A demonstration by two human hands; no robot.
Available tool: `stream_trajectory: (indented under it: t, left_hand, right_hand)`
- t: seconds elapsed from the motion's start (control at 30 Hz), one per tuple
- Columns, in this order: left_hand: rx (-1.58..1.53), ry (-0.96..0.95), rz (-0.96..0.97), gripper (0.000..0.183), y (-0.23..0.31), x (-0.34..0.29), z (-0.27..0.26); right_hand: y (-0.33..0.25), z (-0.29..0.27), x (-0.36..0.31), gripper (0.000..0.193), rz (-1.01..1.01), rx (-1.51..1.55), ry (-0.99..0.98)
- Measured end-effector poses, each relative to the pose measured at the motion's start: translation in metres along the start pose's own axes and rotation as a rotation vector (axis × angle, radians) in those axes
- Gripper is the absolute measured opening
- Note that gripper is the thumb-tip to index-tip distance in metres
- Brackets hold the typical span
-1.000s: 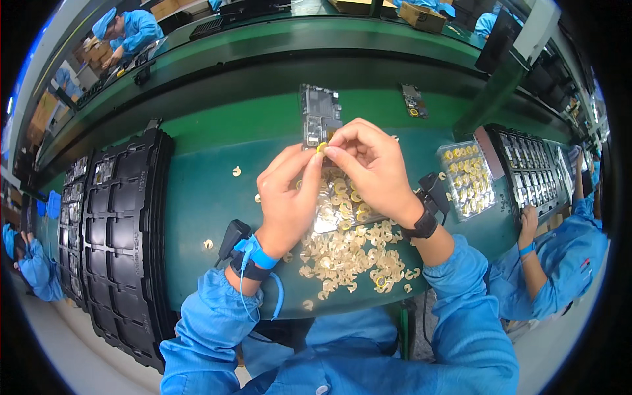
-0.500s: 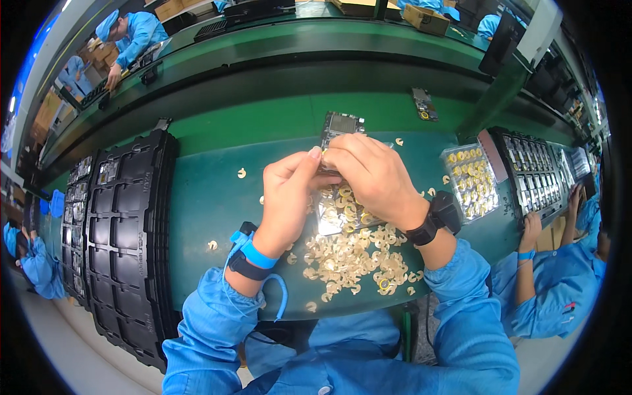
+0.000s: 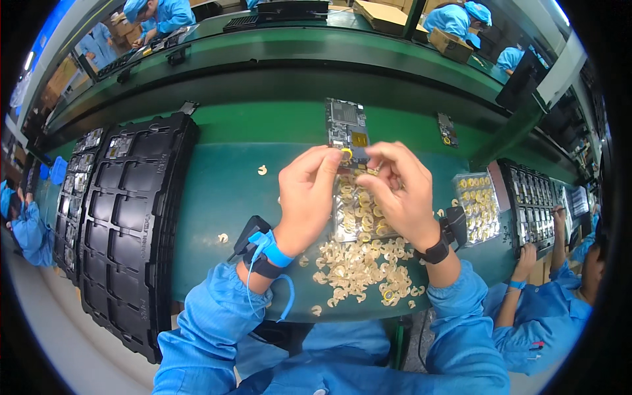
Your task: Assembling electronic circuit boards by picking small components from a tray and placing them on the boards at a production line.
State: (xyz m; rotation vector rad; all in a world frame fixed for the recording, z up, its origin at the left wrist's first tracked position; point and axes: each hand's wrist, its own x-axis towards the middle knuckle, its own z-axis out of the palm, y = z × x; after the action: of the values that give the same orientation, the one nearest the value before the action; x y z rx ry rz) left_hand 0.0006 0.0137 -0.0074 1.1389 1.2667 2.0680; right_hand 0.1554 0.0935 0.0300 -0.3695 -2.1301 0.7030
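A circuit board [image 3: 345, 117] with metal shields and a gold patch stands in front of me. At its lower left corner my left hand [image 3: 308, 194] pinches it between thumb and forefinger, beside a yellow-rimmed round part [image 3: 347, 155]. My right hand [image 3: 407, 197] hovers by the board's lower right, thumb and forefinger apart, other fingers curled; no held thing shows. Beneath my hands lies a clear tray [image 3: 342, 227] of round yellow-rimmed parts, partly covered by loose pieces. Nearer to me spreads a heap of cream C-shaped pieces [image 3: 359, 270].
Black compartment trays [image 3: 135, 224] are stacked at left, a board in one pocket. To the right lie a second clear tray [image 3: 479, 205] of round parts, another circuit board [image 3: 447, 128] and a black tray of boards [image 3: 532, 197]. A co-worker's hand [image 3: 525, 262] touches that black tray.
My right hand has drawn back from the board and its thumb and forefinger have parted, uncovering the gold patch. My left hand still holds the corner. The whole view has shifted a little.
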Motion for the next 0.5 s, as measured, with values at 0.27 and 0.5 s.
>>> stream_trajectory:
  t: [0.27,0.5]
  left_hand:
    - [-0.092,-0.123,-0.127,0.024,0.008,-0.004,0.001]
    - [-0.119,-0.279,-0.155,0.024,0.005,-0.002,-0.003]
  right_hand:
    - [0.018,-0.002,0.004,0.019,-0.204,-0.073,0.152]
    - [0.020,-0.007,0.009,0.021,-0.385,-0.203,0.117]
